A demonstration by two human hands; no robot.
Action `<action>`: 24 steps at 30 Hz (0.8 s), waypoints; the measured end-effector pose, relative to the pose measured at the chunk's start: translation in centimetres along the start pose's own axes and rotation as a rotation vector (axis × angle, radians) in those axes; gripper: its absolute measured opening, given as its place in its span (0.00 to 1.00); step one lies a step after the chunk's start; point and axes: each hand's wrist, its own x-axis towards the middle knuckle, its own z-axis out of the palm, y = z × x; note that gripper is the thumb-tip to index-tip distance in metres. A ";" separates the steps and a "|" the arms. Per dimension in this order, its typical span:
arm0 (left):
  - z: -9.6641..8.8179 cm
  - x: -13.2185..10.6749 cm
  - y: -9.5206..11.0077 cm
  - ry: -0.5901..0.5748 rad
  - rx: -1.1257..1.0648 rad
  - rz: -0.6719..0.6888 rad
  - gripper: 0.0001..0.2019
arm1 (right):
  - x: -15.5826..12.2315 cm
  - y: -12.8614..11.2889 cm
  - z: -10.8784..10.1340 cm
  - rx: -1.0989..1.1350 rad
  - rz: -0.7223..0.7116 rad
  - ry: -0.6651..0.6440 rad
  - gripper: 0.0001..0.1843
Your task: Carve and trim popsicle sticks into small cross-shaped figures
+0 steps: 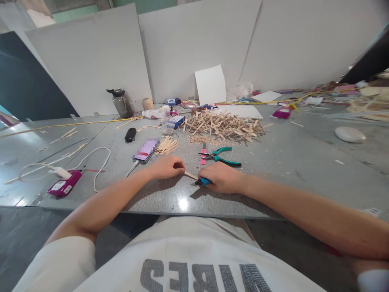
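Observation:
My left hand (167, 167) pinches one end of a thin wooden stick (190, 175) just above the table. In my right hand (224, 177) is a small blue-handled pair of cutters (204, 181); most of the tool is hidden by my fingers. The stick's far end reaches my right hand, and whether the jaws touch it cannot be made out. Beyond my right hand lies a pair of green-handled pliers (220, 157), next to a pink-handled tool (203, 155). A small bundle of wooden sticks (167, 145) rests past my left hand.
Behind the pliers spreads a large pile of wooden sticks (225, 125), with small chips (209, 140) in front. A phone (146, 150) on a white cable lies to the left, near a black case (130, 134). Further left sits a purple power strip (65, 184). A dark jar (122, 104) stands behind.

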 end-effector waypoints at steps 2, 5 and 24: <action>0.1 0.0 0.0 0.009 0.018 -0.004 0.12 | 0.0 -0.2 -0.3 0.005 0.012 -0.026 0.09; 0.3 0.0 0.1 0.016 0.053 -0.012 0.13 | 0.1 -0.5 -0.7 0.010 0.042 -0.055 0.09; -0.3 -0.1 0.8 -0.082 0.109 0.014 0.09 | 0.8 -1.8 -1.9 -0.012 0.230 -0.178 0.10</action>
